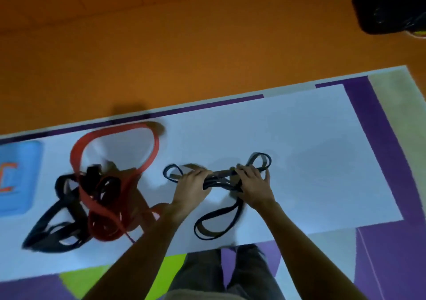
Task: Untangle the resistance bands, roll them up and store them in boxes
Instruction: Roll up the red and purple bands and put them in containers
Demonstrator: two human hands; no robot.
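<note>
On a white mat (299,138) laid on an orange floor (184,46), a dark band (219,182) is gripped by the left hand (192,182) and right hand (252,184), close together, near a tangled red and black pile (96,198).

Your white mat (299,138) covers the orange floor (184,46); on it lie a tangle of red and black bands (101,207), one dark band (198,230), a blue box (18,175).

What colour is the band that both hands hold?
The band is black; the head view shows it best.
</note>
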